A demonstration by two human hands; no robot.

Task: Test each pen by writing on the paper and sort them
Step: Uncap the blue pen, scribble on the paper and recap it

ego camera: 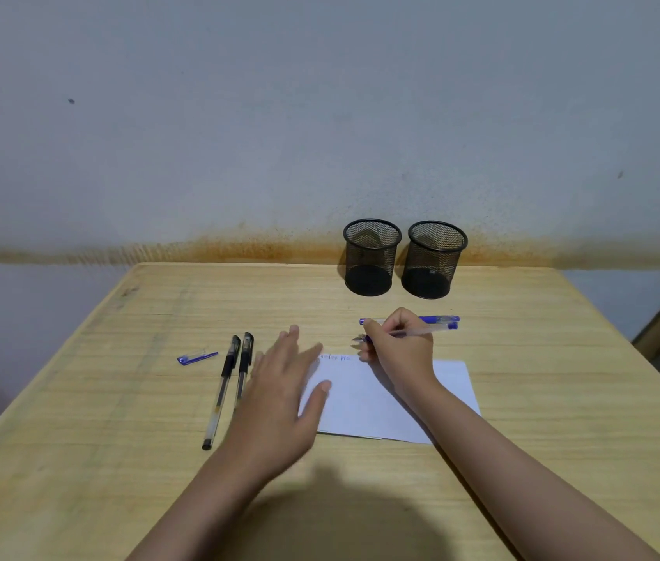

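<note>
Above the paper (364, 402), my right hand (395, 344) pinches a blue pen (421, 330), lengthwise left-right, tip pointing left; my left hand (279, 394) lies flat, fingers straight.

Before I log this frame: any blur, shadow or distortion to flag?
Head view: the left hand is motion-blurred over the paper's left edge, while the right hand gripping the blue pen is sharper. A soft dark shadow falls on the table near the bottom edge. Wide-angle distortion bends the table edges. Lighting is dim and even, without glare.
</note>
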